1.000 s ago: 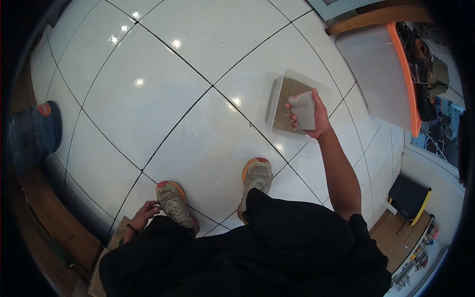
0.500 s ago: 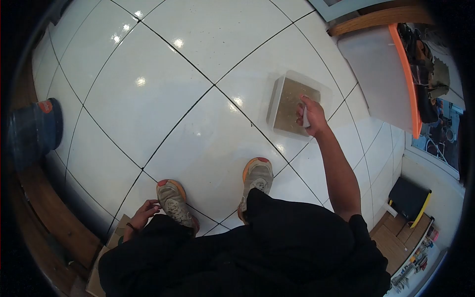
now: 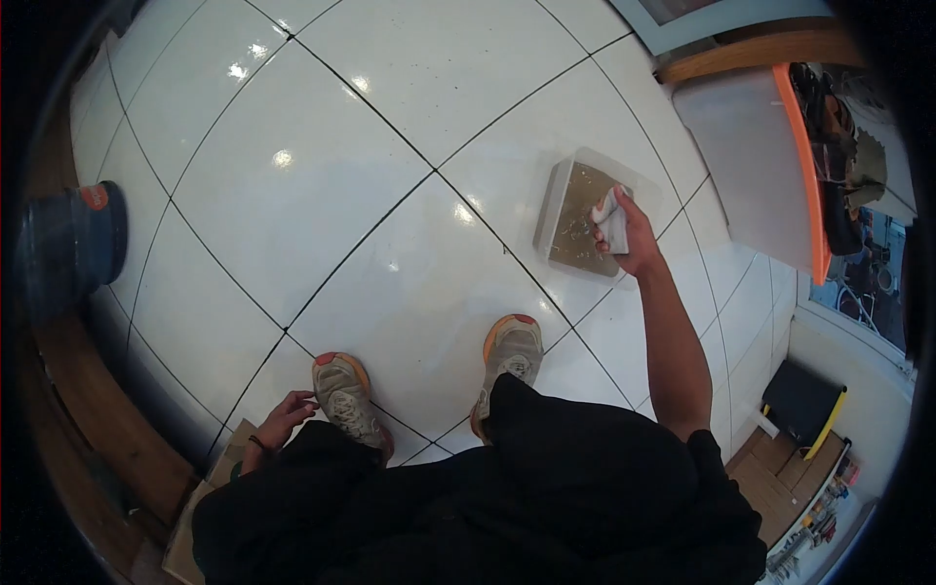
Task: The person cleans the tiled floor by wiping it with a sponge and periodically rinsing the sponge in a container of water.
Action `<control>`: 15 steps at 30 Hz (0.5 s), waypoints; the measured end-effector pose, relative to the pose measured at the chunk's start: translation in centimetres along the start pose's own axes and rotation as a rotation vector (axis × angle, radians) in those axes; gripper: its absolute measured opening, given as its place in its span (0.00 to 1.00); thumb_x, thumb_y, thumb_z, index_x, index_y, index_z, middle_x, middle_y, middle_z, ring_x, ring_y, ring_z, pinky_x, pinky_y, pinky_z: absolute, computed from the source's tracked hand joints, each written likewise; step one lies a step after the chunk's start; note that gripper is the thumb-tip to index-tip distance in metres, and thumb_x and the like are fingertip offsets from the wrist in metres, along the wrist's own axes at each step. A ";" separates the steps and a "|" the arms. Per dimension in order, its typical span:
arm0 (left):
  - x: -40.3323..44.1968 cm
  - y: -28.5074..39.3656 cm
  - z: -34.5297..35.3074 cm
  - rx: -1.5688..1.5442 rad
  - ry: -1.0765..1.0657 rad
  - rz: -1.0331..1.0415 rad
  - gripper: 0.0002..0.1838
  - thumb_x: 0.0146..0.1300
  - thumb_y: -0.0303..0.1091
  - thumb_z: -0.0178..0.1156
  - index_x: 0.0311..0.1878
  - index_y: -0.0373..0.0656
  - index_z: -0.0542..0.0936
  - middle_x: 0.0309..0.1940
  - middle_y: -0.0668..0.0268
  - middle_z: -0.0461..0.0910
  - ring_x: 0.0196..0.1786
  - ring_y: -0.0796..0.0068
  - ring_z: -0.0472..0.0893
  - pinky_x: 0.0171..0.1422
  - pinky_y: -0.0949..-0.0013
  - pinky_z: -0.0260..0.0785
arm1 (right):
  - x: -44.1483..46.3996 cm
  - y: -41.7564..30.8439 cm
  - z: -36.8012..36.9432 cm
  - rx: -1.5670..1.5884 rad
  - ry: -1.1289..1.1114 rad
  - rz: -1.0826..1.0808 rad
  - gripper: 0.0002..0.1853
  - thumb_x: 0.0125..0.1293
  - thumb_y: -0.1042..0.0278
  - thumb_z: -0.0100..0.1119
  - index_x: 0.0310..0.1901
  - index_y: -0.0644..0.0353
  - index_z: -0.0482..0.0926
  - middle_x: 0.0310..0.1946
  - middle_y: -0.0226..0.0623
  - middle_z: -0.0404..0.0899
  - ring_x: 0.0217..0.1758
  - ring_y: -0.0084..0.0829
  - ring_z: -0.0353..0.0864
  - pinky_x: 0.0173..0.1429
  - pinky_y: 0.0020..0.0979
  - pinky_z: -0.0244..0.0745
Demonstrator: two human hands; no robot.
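Note:
My right hand (image 3: pixel 632 234) is closed around a crumpled white cloth (image 3: pixel 612 219). It is above a clear plastic tub (image 3: pixel 548 216) of murky brown water (image 3: pixel 577 210), close to the tub's right side. Small pale flecks or bubbles float on the water's surface. Beside my left shoe (image 3: pixel 343 395), my left hand (image 3: pixel 285 419) hangs with its fingers loosely stretched and nothing visible in them. A dark band circles that wrist.
Glossy white tiles (image 3: pixel 361 253) cover the floor. A blue water jug (image 3: pixel 83 239) stands at the left near wooden beams (image 3: pixel 117 419). At the right are an orange-rimmed bin (image 3: pixel 741 156) holding shoes and a black-and-yellow object (image 3: pixel 804 405). A cardboard box (image 3: pixel 229 453) lies behind my left hand.
The white cloth shows more fully in my right hand now, and the hand has turned slightly. More pale flecks show on the water. My left hand stays about where it was.

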State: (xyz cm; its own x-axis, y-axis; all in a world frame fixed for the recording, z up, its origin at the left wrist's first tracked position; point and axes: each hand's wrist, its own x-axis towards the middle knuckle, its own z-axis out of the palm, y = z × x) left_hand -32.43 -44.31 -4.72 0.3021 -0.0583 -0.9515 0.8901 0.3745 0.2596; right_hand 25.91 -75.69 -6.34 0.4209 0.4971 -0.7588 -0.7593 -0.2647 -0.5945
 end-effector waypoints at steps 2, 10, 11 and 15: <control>-0.3 0.5 0.3 -0.028 0.009 0.003 0.26 0.70 0.43 0.57 0.65 0.40 0.66 0.58 0.58 0.74 0.64 0.66 0.71 0.70 0.63 0.60 | -0.9 -0.2 0.8 -0.057 -0.046 -0.077 0.17 0.69 0.54 0.56 0.51 0.55 0.72 0.39 0.36 0.79 0.32 0.30 0.79 0.29 0.31 0.75; -0.2 0.1 -0.2 -0.038 0.009 0.009 0.27 0.70 0.41 0.58 0.65 0.36 0.66 0.57 0.56 0.73 0.64 0.66 0.71 0.71 0.64 0.61 | -3.1 -1.0 2.9 -0.059 -0.094 -0.065 0.21 0.70 0.59 0.52 0.61 0.56 0.67 0.51 0.44 0.78 0.44 0.36 0.83 0.43 0.39 0.82; -0.2 0.0 -0.2 -0.039 0.009 0.013 0.27 0.70 0.41 0.58 0.65 0.36 0.66 0.57 0.56 0.73 0.64 0.66 0.71 0.71 0.64 0.61 | -3.1 -0.8 2.8 -0.044 -0.093 -0.043 0.21 0.70 0.58 0.52 0.61 0.56 0.66 0.50 0.44 0.79 0.43 0.36 0.82 0.42 0.39 0.82; 0.4 -1.5 -0.8 0.039 -0.020 0.054 0.31 0.69 0.50 0.57 0.68 0.44 0.65 0.59 0.59 0.74 0.62 0.65 0.71 0.67 0.59 0.59 | -1.9 0.5 0.9 -0.004 -0.122 0.009 0.20 0.72 0.53 0.51 0.59 0.54 0.67 0.42 0.42 0.81 0.36 0.31 0.80 0.36 0.37 0.79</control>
State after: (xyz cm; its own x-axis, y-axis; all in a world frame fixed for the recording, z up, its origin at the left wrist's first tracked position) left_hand -33.94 -44.12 -5.59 0.3569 -0.0576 -0.9324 0.8848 0.3410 0.3176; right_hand 24.33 -75.99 -4.96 0.3501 0.5916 -0.7262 -0.7608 -0.2727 -0.5890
